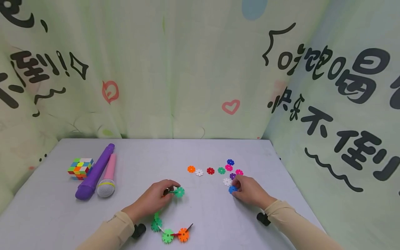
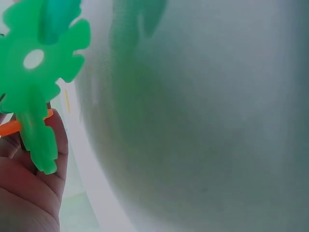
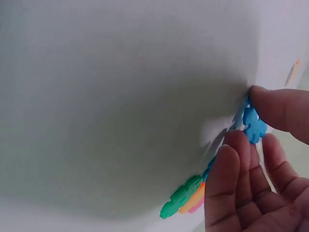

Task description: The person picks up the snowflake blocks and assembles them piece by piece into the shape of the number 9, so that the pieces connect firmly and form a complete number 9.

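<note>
Holding green disc [image 1: 179,192] in curled left hand [image 1: 156,197]; pinching blue disc [image 1: 232,189] in right hand [image 1: 251,191], thumb against fingers, just beside white disc [image 1: 227,182]. Can't confirm a joint to linked discs [image 1: 167,236] nearer the body. Looks like light, stiff plastic, maybe slick; pinch by rim, keep slots free. Could pop apart if tugged at joints. Leaves open tabletop [image 1: 206,211] between hands; mind loose discs [image 1: 210,171] beyond, with far table edge [image 1: 162,140] well behind.
</note>
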### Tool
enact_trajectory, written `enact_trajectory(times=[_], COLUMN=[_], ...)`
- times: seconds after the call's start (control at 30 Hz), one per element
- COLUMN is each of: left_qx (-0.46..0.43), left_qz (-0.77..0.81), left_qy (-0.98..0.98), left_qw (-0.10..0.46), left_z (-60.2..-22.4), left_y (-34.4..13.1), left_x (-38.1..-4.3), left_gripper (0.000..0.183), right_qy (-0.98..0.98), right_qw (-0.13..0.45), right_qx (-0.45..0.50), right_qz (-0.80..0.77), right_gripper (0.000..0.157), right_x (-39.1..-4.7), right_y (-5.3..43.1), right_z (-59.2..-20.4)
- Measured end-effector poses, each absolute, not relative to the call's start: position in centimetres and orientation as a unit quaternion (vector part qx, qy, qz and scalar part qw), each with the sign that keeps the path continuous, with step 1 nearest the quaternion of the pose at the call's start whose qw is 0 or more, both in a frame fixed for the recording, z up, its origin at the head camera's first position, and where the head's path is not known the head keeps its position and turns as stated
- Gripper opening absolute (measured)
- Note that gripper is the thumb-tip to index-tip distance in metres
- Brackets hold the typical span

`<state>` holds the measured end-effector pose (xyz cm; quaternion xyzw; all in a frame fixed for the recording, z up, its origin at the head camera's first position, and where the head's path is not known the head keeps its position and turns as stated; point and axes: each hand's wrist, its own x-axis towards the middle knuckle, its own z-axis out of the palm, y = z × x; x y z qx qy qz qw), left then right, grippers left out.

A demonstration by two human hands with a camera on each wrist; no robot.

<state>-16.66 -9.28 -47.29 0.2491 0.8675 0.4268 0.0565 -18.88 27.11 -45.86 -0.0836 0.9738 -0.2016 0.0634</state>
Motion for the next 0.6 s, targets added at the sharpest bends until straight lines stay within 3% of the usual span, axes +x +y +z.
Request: enact_trajectory(times=[0.27,0.6], left_qx=[0.253,0.249], left_qz=[0.417,0.425], left_qy=[0.871,0.868], left_qw=[0.063,0.070], left_z=[-47.3,-47.3], left_y=[-9.3,-9.1], left_x=[-16.8,-17.0], left_gripper=[0.031,0.031], right_qy=[0.947,0.913], right_qw=[0.052,0.062], right_qx=[-0.129,-0.214], right_qz=[-0.290,-0.340], right_gripper=[0.020,0.015], right_x=[-18.5,-16.9], right_y=[25.1,17.3], right_z=[-45.4,-44.8])
